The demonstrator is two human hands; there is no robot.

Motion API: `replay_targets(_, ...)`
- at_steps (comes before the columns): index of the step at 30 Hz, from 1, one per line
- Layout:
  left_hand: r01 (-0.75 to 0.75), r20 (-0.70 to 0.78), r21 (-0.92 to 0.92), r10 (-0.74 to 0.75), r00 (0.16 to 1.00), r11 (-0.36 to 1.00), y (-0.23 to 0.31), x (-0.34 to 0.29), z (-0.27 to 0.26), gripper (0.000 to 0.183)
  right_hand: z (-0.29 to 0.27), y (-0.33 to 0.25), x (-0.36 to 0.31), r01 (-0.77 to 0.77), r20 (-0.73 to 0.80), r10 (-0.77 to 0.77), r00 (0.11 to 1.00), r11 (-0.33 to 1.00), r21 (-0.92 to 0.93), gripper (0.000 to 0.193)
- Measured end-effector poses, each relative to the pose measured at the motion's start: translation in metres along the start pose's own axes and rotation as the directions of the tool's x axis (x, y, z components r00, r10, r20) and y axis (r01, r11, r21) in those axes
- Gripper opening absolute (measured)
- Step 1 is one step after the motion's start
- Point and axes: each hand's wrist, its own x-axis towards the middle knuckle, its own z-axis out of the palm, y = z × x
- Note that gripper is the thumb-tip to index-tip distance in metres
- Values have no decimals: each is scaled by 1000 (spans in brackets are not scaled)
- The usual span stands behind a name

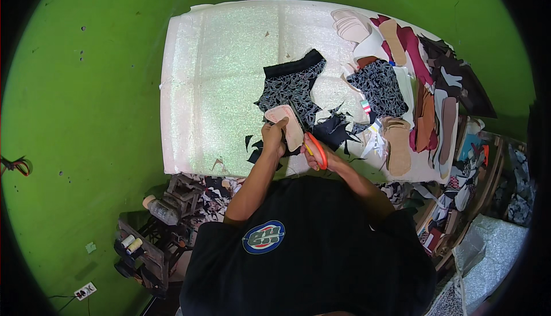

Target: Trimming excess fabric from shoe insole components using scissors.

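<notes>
My left hand [273,136] is closed on a pale sole-shaped piece [291,129], its thumb pressed on top. Beneath that piece lies black fabric with a grey line pattern [290,89] and a plain black band along its far edge. My right hand [313,156] grips scissors with orange handles [323,156], close to the right edge of the sole piece. The blades are hard to make out against the dark cloth. Black offcuts [333,129] are scattered to the right of my hands, and a few small scraps [255,154] lie on the left.
A pale, shiny covering spreads over the table [221,86]. On its right side are another patterned fabric piece [380,89], tan soles [397,149], stacked pale soles [351,26] and maroon material [407,46]. A wooden stand with thread spools [135,246] is at lower left.
</notes>
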Motion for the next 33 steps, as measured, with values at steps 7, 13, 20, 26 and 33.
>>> replay_targets(7, -6, -13, -16, 6, 1000, 1000, -1, 1, -3, 24, 0, 1, 0, 41, -48, -42, 998, 999, -30, 67)
replay_targets(13, 30, -51, 38, -28, 998, 999, 9, -11, 7, 24, -6, -7, 0, -12, 17, 12, 1000, 1000, 11, 65)
replay_targets(20, 32, 27, 33, -33, 999, 999, 7, -7, 0, 23, -11, -16, -3, -50, 37, 50, 998, 999, -4, 61)
replay_targets(26, 25, 18, 22, -25, 1000, 999, 6, -6, 0, 24, -12, -11, 0, -26, 5, 26, 1000, 995, -93, 60)
replay_targets(33, 38, 58, -10, -37, 998, 999, 11, -2, -5, 29, -22, -9, -23, -21, 97, 29, 995, 996, -89, 58)
